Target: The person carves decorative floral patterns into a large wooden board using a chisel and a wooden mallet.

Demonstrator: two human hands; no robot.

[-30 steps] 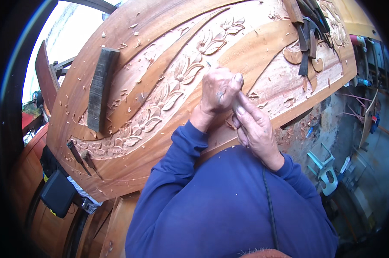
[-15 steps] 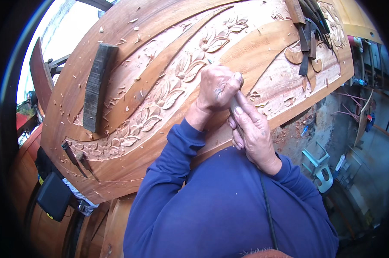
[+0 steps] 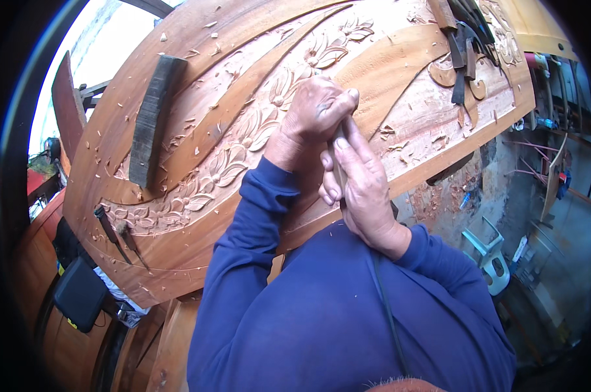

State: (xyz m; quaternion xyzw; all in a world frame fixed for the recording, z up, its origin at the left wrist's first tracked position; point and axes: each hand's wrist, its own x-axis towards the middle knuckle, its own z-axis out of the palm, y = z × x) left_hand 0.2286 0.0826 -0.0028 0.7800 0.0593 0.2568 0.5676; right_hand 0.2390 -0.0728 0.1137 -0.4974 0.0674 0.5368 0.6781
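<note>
Both of my hands are over a large carved wooden panel [image 3: 243, 215], closed around a slim carving chisel [image 3: 339, 171]. My left hand [image 3: 316, 112] is fisted round its forward part, resting against the band of carved leaves and flowers [image 3: 249, 130]. Behind and to the right, my right hand [image 3: 362, 186] grips the rear part, thumb and fingers along it. The chisel's cutting end is hidden under my left hand.
A dark wooden block [image 3: 155, 121] lies on the panel's left. Two chisels [image 3: 112, 234] rest near its lower left corner. Several carving tools [image 3: 465, 49] are piled at the upper right. Wood shavings [image 3: 387, 130] are scattered about. A pale green plastic chair [image 3: 491, 251] stands beyond the panel.
Both hands have shifted left and slightly away from me along the carved band, with the chisel still gripped. The view of the panel has shifted slightly.
</note>
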